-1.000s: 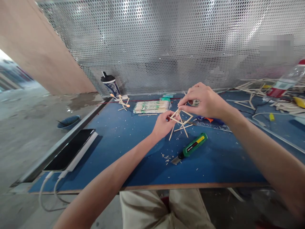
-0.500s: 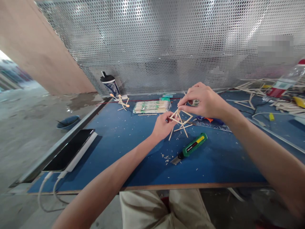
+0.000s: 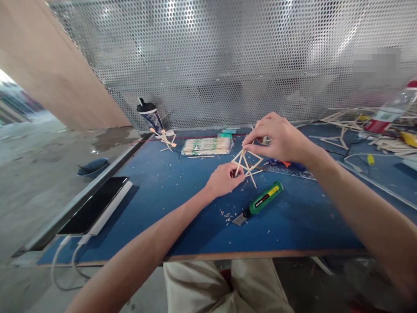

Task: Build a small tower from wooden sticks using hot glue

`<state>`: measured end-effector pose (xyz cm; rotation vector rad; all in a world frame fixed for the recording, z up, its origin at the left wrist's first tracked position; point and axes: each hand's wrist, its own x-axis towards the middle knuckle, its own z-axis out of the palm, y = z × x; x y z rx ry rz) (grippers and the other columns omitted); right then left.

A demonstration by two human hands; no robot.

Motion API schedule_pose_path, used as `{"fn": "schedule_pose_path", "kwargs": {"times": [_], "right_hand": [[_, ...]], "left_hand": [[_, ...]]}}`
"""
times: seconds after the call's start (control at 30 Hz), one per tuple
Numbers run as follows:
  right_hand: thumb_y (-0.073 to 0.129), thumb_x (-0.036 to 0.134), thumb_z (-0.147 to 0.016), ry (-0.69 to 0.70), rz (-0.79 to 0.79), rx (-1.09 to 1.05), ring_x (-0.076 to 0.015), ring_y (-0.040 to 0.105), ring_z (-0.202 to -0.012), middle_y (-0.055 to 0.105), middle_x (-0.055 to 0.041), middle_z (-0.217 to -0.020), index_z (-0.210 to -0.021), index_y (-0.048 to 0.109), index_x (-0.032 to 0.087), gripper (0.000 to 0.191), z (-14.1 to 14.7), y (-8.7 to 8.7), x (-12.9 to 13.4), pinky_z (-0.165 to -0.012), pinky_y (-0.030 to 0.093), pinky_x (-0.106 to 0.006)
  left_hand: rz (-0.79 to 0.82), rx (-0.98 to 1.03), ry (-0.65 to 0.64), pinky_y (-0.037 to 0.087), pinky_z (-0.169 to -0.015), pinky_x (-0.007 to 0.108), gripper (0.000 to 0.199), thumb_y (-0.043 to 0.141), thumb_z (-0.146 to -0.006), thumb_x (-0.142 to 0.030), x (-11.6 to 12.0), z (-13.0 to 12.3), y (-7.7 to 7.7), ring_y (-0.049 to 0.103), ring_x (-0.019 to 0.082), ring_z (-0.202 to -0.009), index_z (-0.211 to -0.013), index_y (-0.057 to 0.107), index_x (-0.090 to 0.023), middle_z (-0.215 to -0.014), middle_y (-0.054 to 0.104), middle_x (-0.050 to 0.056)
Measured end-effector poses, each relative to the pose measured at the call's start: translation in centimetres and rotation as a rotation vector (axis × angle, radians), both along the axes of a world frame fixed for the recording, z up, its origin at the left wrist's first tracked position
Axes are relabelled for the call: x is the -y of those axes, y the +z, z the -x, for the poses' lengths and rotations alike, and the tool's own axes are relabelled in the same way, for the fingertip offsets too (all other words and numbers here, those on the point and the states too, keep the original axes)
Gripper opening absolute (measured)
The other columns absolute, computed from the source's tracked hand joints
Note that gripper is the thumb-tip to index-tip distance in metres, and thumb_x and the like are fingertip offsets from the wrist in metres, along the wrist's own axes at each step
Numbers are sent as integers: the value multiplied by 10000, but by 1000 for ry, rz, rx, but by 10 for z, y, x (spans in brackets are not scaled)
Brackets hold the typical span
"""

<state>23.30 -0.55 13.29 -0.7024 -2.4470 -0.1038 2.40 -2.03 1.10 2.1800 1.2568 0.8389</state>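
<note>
from my remote seat I see the left hand (image 3: 223, 180) shifted toward the near side, its fingertips (image 3: 241, 178) now lower, at the left leg (image 3: 240, 162) of the stick frame (image 3: 250, 171), the foot of this leg now hidden behind the hand

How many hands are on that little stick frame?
2. The left hand pinches it low, around a leg on its left side, and the right hand grips the top of the stick frame. I see no other hands on it.
</note>
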Motion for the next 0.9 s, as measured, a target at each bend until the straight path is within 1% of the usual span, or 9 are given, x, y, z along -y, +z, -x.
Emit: {"fn": "schedule_pose_path", "kwargs": {"times": [0.13, 0.2, 0.27, 0.4, 0.5, 0.63, 0.7, 0.8, 0.9], "right_hand": [[577, 385, -913, 3, 7, 9, -166, 586, -700, 712, 0, -736, -890, 747, 263, 211, 0, 0, 0, -890, 344, -389], [582, 383, -912, 1, 4, 3, -166, 592, -707, 719, -1, -747, -895, 748, 264, 206, 0, 0, -1, -893, 347, -388], [583, 391, -912, -6, -3, -4, -170, 599, -721, 724, -3, -758, -897, 749, 267, 207, 0, -1, -1, -895, 349, -389], [577, 407, -914, -13, -6, 0, -175, 602, -727, 728, 1, -764, -896, 748, 281, 212, 0, -2, -2, -894, 350, -394], [578, 400, -912, -13, -10, 1, -173, 599, -719, 722, 3, -751, -895, 747, 278, 210, 0, -2, -2, -893, 355, -390], [586, 384, -905, 4, -16, 1, -171, 601, -720, 719, 1, -747, -899, 749, 264, 202, -1, -1, -2, -895, 360, -384], [587, 384, -904, 8, -12, 2, -173, 601, -722, 721, 0, -749, -898, 749, 264, 201, -1, -1, -1, -894, 361, -385], [586, 384, -905, 8, -8, 9, -174, 598, -722, 721, 0, -750, -892, 747, 267, 200, 0, 0, -1, -894, 358, -389], [583, 378, -907, 5, -10, 11, -174, 596, -720, 716, 0, -740, -890, 749, 267, 201, 0, 0, -1, -893, 356, -392]], "left_hand": [[4, -74, 0, 326, -537, 259, 176, 590, -820, -323, 0, 5, 5, 468, 97, -554, -742, 671, -187, -727, 630, -7], [12, -99, 1, 308, -525, 257, 212, 604, -817, -361, 0, 8, 7, 464, 99, -548, -728, 678, -183, -705, 630, -1], [18, -91, -34, 309, -527, 254, 245, 629, -809, -412, -1, 10, 10, 479, 106, -562, -745, 696, -185, -708, 633, 6], [22, 15, -86, 326, -539, 249, 302, 645, -818, -487, -3, 15, 16, 471, 115, -570, -828, 721, -194, -696, 610, 6], [25, 107, -74, 326, -543, 242, 284, 629, -841, -458, -8, 20, 20, 442, 114, -564, -888, 727, -195, -669, 587, -3], [-10, 246, -64, 370, -602, 252, 228, 578, -855, -347, -12, 24, 24, 481, 123, -624, -911, 725, -183, -776, 651, 16], [-42, 319, -38, 388, -628, 260, 238, 537, -864, -308, -12, 24, 24, 510, 135, -667, -941, 727, -188, -839, 675, 26], [-85, 395, -3, 402, -648, 262, 266, 510, -887, -293, -12, 21, 22, 545, 148, -732, -1016, 728, -213, -935, 691, 36], [-101, 398, -16, 402, -651, 261, 268, 527, -906, -314, -11, 18, 19, 555, 153, -762, -1062, 726, -226, -967, 690, 46]]}}
